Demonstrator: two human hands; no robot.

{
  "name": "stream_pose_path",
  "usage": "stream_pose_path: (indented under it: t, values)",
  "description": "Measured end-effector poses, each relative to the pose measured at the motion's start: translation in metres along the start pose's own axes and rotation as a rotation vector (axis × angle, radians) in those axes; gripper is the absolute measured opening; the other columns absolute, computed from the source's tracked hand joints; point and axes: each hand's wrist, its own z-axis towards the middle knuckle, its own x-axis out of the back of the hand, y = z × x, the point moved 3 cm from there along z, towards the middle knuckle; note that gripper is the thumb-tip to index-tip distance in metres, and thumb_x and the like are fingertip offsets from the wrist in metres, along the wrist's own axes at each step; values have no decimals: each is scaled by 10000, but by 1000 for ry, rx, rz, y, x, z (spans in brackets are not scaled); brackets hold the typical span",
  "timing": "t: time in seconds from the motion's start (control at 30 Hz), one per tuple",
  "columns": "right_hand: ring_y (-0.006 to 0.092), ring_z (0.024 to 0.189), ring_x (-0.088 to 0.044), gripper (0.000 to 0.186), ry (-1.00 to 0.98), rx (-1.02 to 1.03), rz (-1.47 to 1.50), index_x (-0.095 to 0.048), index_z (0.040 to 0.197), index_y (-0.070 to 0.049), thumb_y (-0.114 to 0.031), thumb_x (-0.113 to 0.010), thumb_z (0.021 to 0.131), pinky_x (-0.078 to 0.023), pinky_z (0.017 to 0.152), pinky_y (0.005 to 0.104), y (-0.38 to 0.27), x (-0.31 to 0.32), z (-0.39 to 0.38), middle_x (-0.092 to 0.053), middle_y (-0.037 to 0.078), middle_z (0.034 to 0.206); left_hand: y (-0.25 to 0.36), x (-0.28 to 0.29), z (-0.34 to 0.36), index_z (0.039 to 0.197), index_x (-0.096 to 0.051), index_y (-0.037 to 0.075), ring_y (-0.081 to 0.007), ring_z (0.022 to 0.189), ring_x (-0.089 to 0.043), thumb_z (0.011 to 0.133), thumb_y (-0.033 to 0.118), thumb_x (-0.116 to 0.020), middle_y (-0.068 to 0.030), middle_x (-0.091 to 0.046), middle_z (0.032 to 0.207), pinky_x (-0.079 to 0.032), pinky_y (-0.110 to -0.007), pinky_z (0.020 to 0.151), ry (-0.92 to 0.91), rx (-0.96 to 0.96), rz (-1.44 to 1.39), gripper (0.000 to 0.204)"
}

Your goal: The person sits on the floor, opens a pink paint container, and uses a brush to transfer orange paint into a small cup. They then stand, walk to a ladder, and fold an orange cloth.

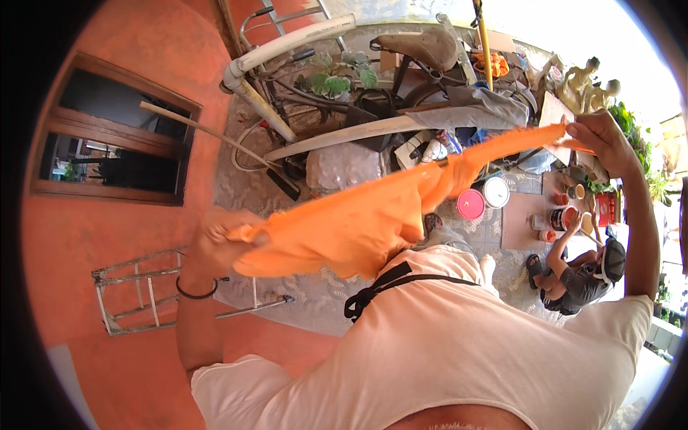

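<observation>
An orange cloth [351, 229] with a frayed upper edge is stretched in front of my body. My left hand [226, 240], a little blurred, is closed on its bunched left end, beside the orange wall. High on the right, my right hand [600, 142] pinches the narrow far end of the same cloth between thumb and fingers. The cloth hangs wide and loose toward the left and twists into a thin strip toward the right. Part of my shirt front and the floor lie hidden behind it.
A ladder [143, 287] leans by the orange wall [136, 236] under a window [115, 136]. Ahead are pipes, a bicycle saddle [423, 46] and piled goods. Red and white lids [471, 205] sit on the tiles. At right a person [580, 272] crouches by paint pots [566, 217].
</observation>
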Motion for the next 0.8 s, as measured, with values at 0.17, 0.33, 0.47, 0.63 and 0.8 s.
stream_pose_path:
  t: [0.17, 0.33, 0.47, 0.63, 0.8]
  values:
    - [313, 833, -629, 318, -311, 59, -385, -701, 971, -22, -339, -687, 999, -470, 738, 467, -25, -47, 36, -651, 119, 885, 38, -10, 40, 1104, -691, 18, -67, 910, -609, 1021, 168, -679, -44, -664, 1015, -485, -241, 808, -17, -438, -455, 172]
    - [338, 1242, -587, 680, -146, 450, 61, -610, 1404, -72, -472, -799, 888, -486, 1013, 487, -84, -128, 83, -588, 166, 1347, 104, -39, 70, 1176, -623, -12, -49, 897, -596, 1081, 213, -594, -20, -659, 1011, -480, -216, 809, 122, -353, -604, 246]
    - [331, 1298, -572, 678, -307, 566, 406, -604, 1394, -66, -379, -864, 851, -485, 1029, 448, -153, -192, 108, -568, 174, 1420, 119, -41, 70, 1172, -644, -12, -46, 923, -611, 1088, 210, -580, -18, -670, 1013, -490, -212, 830, 9, -390, -535, 246]
    - [286, 1172, -659, 413, -202, 768, 383, -708, 1193, -33, -262, -856, 883, -518, 921, 406, -158, -227, 119, -688, 140, 1247, 110, -25, 48, 1192, -661, -18, -83, 965, -645, 1089, 225, -569, -57, -702, 1048, -509, -234, 879, 24, -330, -541, 280]
    - [229, 743, -662, 286, -303, 681, 594, -723, 1033, -5, -249, -814, 916, -511, 679, 379, -190, -235, 123, -665, 93, 777, 108, -15, 32, 1202, -669, -28, -129, 974, -666, 1083, 241, -570, -104, -721, 1086, -523, -258, 891, -3, -440, -394, 311]
